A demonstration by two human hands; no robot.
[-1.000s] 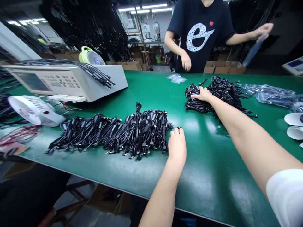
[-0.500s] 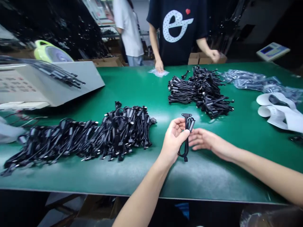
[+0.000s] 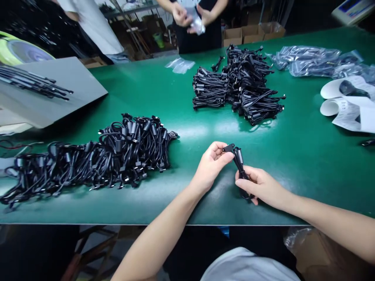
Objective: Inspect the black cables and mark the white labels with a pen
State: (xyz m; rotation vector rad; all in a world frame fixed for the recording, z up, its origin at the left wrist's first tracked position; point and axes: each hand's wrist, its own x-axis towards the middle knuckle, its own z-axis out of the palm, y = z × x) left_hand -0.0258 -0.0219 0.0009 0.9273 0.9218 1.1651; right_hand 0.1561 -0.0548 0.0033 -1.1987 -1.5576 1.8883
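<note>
Cable bundle [image 3: 239, 166] over the green table [image 3: 140, 93], left hand [image 3: 209, 166] pinching its flat black connector [image 3: 227, 148], right hand [image 3: 262, 187] grasping its lower coil, cable pile [image 3: 117, 152] at left, second pile [image 3: 240, 86] beyond.

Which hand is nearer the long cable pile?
Left. The left hand is right of the long cable pile; the right hand is farther right, holding a cable bundle.

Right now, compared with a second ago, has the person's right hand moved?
Yes: the right hand left the far cable pile, moving toward the table's near edge.
</note>
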